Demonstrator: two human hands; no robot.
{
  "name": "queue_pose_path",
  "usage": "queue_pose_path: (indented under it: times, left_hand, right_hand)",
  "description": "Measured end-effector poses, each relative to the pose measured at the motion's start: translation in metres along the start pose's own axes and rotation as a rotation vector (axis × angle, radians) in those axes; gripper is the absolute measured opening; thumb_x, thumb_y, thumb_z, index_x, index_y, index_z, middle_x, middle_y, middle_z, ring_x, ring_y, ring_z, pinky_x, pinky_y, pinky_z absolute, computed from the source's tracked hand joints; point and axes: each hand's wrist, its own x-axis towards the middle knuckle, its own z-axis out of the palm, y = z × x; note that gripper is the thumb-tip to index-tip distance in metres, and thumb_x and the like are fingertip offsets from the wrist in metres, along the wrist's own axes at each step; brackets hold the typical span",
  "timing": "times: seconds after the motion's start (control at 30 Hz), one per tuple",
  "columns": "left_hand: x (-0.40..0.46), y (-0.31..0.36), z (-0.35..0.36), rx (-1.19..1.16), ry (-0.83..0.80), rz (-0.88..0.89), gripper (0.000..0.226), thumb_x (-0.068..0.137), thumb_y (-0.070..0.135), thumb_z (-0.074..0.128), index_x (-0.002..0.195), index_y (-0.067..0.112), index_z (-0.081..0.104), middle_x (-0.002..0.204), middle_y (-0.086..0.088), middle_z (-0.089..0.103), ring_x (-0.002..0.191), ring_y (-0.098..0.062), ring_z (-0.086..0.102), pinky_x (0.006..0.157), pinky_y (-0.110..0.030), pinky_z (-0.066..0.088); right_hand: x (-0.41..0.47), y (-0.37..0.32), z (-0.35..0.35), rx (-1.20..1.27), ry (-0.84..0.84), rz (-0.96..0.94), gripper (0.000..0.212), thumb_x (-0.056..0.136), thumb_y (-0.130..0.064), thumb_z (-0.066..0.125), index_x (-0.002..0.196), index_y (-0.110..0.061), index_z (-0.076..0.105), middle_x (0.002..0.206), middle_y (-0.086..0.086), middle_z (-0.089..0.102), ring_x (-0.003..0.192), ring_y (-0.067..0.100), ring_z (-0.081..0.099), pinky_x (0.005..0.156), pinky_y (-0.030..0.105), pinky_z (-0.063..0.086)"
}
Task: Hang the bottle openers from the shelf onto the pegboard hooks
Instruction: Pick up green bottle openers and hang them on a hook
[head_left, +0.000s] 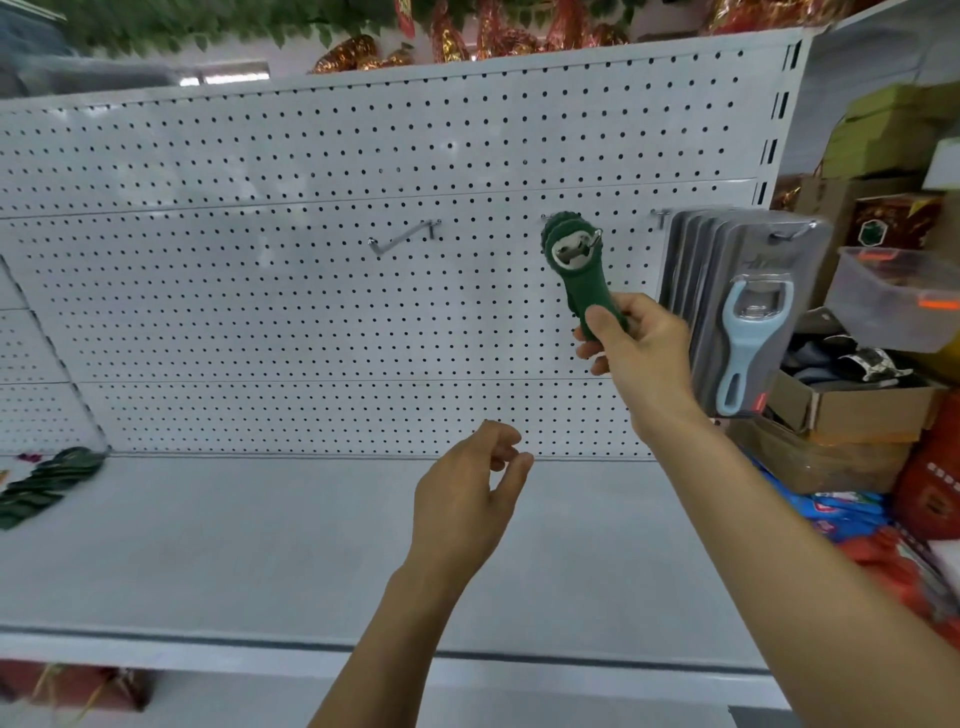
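My right hand grips the handle of a green bottle opener and holds it up against the white pegboard. The opener's metal head sits over a hook, and more green openers seem to hang behind it. An empty hook sticks out to the left. My left hand hovers lower over the shelf, fingers loosely curled, holding nothing. A pile of green openers lies at the shelf's far left.
Several packaged blue bottle openers hang on a hook to the right. Beyond the shelf's right end stand cardboard boxes, a plastic container and red bags. Leaves and red decorations sit above the pegboard.
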Motion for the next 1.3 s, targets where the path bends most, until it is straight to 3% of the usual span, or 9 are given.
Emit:
queue_pose_path:
  times: [0.17,0.27,0.4,0.53,0.73,1.03,1.3]
  left_hand:
    - [-0.014,-0.008,0.011,0.058,-0.003,-0.025,0.033,0.096,0.048,0.048,0.126,0.035,0.052,0.11,0.018,0.066,0.099,0.001,0.059,0.079,-0.023,0.047]
    - [-0.029,-0.013,0.02,0.083,-0.037,-0.039,0.041,0.096,0.051,0.045,0.133,0.035,0.049,0.118,0.016,0.065,0.106,-0.002,0.06,0.083,-0.023,0.048]
    - [-0.057,-0.02,0.031,0.086,-0.087,-0.098,0.043,0.096,0.052,0.044,0.136,0.036,0.046,0.121,0.015,0.064,0.109,-0.002,0.059,0.086,-0.023,0.046]
    - [-0.096,-0.035,0.041,0.108,-0.142,-0.165,0.043,0.096,0.052,0.045,0.134,0.033,0.048,0.121,0.014,0.065,0.108,-0.003,0.059,0.088,-0.022,0.048]
    - [-0.153,-0.064,0.038,0.112,-0.179,-0.296,0.039,0.094,0.051,0.049,0.129,0.034,0.053,0.114,0.015,0.067,0.101,-0.001,0.061,0.085,-0.022,0.051]
    - [-0.213,-0.132,-0.022,0.059,-0.147,-0.507,0.036,0.095,0.049,0.049,0.126,0.032,0.055,0.113,0.011,0.069,0.092,0.0,0.06,0.079,-0.018,0.047]
    - [-0.259,-0.24,-0.148,0.099,-0.122,-0.609,0.034,0.094,0.048,0.051,0.122,0.03,0.06,0.106,0.012,0.07,0.092,-0.003,0.063,0.073,-0.013,0.046]
  right_hand:
    - [-0.03,0.035,-0.007,-0.078,-0.096,0.078,0.012,0.094,-0.019,0.057,0.104,-0.02,0.063,0.093,0.0,0.069,0.074,0.012,0.066,0.06,0.026,0.053]
    - [-0.06,0.067,-0.014,-0.192,-0.197,0.1,0.016,0.093,-0.021,0.058,0.108,-0.024,0.062,0.104,-0.003,0.066,0.088,0.014,0.067,0.073,0.032,0.055]
    - [-0.104,0.102,-0.025,-0.378,-0.333,0.075,0.02,0.093,-0.026,0.058,0.112,-0.027,0.061,0.107,-0.013,0.064,0.096,0.001,0.061,0.082,0.026,0.05]
    - [-0.155,0.132,-0.034,-0.521,-0.472,0.096,0.026,0.094,-0.031,0.055,0.12,-0.029,0.057,0.117,-0.02,0.057,0.104,0.0,0.057,0.091,0.03,0.049]
    - [-0.211,0.152,-0.023,-0.61,-0.648,0.117,0.027,0.095,-0.032,0.054,0.122,-0.032,0.054,0.12,-0.018,0.056,0.105,-0.001,0.055,0.089,0.019,0.045]
    - [-0.262,0.151,0.055,-0.649,-0.862,0.141,0.024,0.094,-0.036,0.053,0.118,-0.034,0.056,0.119,-0.02,0.059,0.1,0.001,0.058,0.088,0.027,0.047]
    - [-0.315,0.138,0.193,-0.616,-0.921,0.174,0.021,0.094,-0.034,0.054,0.114,-0.031,0.06,0.102,-0.02,0.06,0.09,0.003,0.06,0.086,0.028,0.051]
